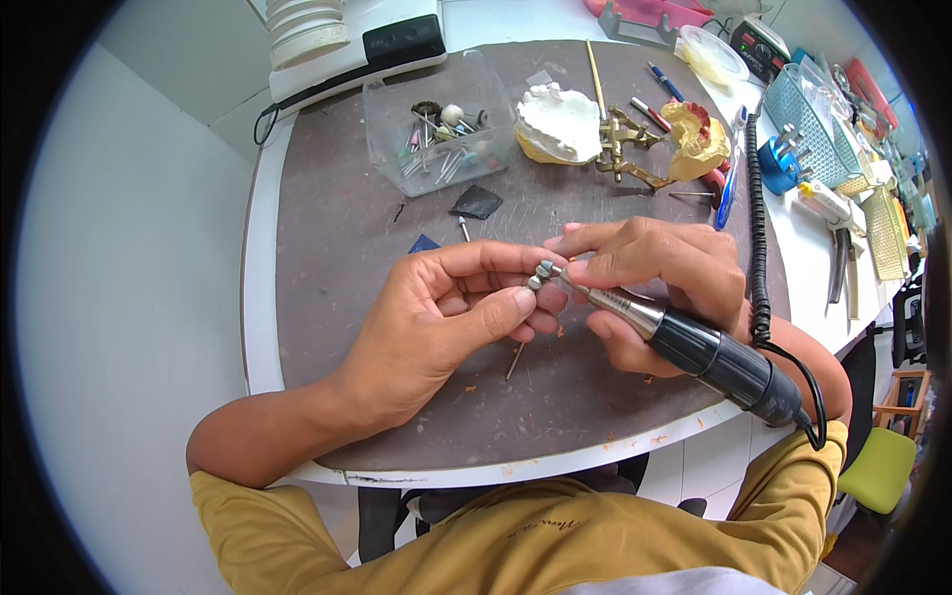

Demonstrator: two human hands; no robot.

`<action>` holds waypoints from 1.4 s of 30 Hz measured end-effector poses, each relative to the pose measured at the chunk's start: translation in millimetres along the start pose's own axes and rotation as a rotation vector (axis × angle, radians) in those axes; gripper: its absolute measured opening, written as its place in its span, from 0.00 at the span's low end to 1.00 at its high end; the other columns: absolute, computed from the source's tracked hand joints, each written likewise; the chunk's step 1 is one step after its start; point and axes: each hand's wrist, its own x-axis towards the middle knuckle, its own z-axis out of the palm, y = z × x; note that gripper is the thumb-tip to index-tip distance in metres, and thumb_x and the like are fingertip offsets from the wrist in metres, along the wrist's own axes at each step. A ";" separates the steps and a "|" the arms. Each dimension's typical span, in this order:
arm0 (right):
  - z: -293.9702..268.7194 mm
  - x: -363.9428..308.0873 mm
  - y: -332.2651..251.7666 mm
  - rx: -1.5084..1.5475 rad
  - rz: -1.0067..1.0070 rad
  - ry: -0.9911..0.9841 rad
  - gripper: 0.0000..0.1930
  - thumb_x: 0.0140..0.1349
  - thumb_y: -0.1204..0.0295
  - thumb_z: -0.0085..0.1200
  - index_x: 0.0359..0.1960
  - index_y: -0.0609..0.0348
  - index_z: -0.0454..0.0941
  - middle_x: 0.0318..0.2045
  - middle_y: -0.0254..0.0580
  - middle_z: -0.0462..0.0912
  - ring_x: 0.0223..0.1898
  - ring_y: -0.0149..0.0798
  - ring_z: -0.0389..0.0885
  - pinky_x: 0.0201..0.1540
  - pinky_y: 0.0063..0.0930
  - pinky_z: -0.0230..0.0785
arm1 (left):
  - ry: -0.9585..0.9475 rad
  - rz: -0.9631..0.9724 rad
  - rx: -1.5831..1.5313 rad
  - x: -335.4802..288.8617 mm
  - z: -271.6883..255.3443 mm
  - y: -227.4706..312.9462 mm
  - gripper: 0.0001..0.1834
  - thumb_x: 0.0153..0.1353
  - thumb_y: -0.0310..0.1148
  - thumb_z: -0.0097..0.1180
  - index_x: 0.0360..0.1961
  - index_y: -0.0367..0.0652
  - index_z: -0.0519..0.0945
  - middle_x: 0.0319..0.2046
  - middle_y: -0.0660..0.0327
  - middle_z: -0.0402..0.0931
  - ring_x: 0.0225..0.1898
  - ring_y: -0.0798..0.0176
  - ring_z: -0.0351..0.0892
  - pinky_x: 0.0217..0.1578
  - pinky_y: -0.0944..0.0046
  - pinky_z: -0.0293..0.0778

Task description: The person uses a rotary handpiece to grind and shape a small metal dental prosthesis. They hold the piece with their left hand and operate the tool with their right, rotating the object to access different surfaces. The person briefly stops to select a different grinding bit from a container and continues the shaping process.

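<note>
mustard-yellow shirt point(615, 535) sits closest to the camera, below the grip in this head view, with 2 bare forearms coming up past it. left hand point(426, 332) has a small silvery lumpy piece point(535, 284) pinched between thumb and fingertips, so that grip is pretty narrow. right hand point(684, 263) is wrapped around a black and silver rotary handpiece point(714, 357), fingers closed up near its metal nose. the bluish-grey bit point(546, 268) on the nose is right up at the silvery piece, tho i can't tell if they actually touch.

just below the grip, 1 loose thin-shafted bit point(514, 362) lies on the brown mat point(322, 248), plus some orange crumbs point(559, 333) around there. just beyond the grip, off to the left, there's a black scrap point(476, 202) and a blue scrap point(423, 243). farther past those is a clear plastic box point(385, 149) full of bits. straight beyond the grip, a white cast point(557, 121) and a yellowish cast point(697, 147) sit on a brass hinged frame point(617, 134). coiled black cord point(759, 228) hangs right of the grip.
</note>
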 end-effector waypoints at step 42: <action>-0.5 1.3 -0.2 0.004 -0.028 -0.026 0.14 0.54 0.76 0.61 0.43 0.66 0.79 0.30 0.50 0.86 0.42 0.55 0.87 0.53 0.49 0.78 | 0.022 -0.018 0.004 -0.7 1.8 2.3 0.18 0.65 0.27 0.58 0.56 0.34 0.76 0.42 0.55 0.80 0.40 0.67 0.82 0.42 0.70 0.79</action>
